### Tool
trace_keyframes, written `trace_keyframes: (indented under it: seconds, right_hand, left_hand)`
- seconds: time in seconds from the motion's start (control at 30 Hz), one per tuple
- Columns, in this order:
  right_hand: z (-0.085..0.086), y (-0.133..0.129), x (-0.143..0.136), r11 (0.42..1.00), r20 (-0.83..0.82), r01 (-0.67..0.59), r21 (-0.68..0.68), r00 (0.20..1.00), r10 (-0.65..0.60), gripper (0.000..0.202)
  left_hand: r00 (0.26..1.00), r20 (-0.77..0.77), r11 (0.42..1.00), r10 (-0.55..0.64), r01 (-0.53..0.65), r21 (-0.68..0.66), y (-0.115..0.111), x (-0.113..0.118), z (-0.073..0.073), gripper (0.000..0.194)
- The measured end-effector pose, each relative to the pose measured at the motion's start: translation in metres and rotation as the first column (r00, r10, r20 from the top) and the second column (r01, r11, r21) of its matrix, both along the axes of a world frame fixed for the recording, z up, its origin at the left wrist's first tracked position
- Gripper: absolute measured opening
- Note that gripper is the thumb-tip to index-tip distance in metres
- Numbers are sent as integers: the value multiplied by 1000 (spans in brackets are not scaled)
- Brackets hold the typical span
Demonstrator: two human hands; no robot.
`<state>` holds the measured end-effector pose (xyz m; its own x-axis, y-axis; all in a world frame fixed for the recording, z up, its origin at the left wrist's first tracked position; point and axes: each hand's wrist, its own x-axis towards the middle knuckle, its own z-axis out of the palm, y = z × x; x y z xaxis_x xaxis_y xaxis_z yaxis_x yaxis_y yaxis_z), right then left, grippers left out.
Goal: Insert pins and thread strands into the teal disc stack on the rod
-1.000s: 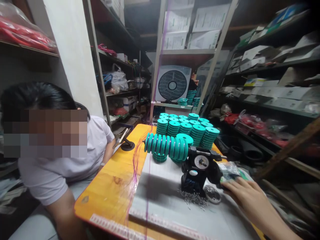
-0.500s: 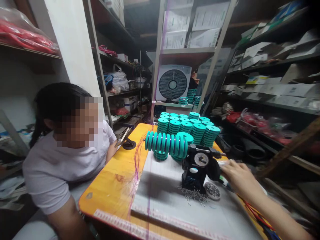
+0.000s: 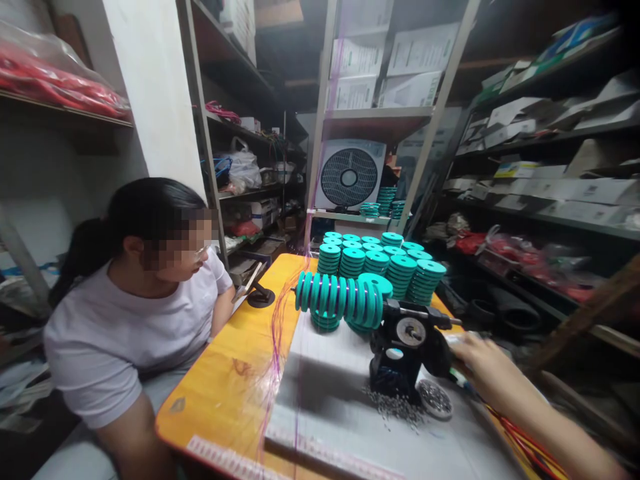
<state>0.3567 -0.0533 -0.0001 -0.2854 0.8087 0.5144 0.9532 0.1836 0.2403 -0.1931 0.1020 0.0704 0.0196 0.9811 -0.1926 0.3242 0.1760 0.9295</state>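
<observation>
My right hand (image 3: pixel 484 363) reaches in from the right, its fingers closed at the crank side of a black hand-cranked winding machine (image 3: pixel 407 343). A pale crank handle (image 3: pixel 454 340) shows partly at the fingers; the rest of the grip is hidden and a little blurred. On the machine's shaft sits a row of green bobbins (image 3: pixel 340 298) with dark purple wire between their flanges. Thin purple wires (image 3: pixel 277 327) run down across the table left of the bobbins. My left hand is out of view.
Stacks of green discs (image 3: pixel 373 263) stand behind the machine on a yellow table (image 3: pixel 215 383). Small metal bits lie beside a round dish (image 3: pixel 435 400) on the grey board (image 3: pixel 320 413). A person in a pale shirt (image 3: pixel 95 347) sits at the left. A fan (image 3: pixel 349 177) stands on a shelf.
The view has shifted slightly, so the table and machine appear lower and further right. The seated person's head has turned toward the machine. My right hand stays at the crank.
</observation>
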Motion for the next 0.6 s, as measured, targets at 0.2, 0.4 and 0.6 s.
trace_keyframes:
  seconds: [0.2, 0.4, 0.6]
  right_hand:
    - [-15, -74, 19, 998, 24, 24, 59, 999, -25, 32]
    - [43, -12, 1, 988, 62, 120, 96, 990, -126, 35]
    - [-34, -35, 0, 999, 99, -21, 35, 995, 18, 37]
  left_hand:
    - [999, 32, 988, 39, -44, 148, 15, -22, 50, 87]
    - [991, 134, 902, 20, -76, 425, 5, -32, 49, 79]
    - [1000, 0, 992, 0, 0, 124, 11, -33, 51, 71]
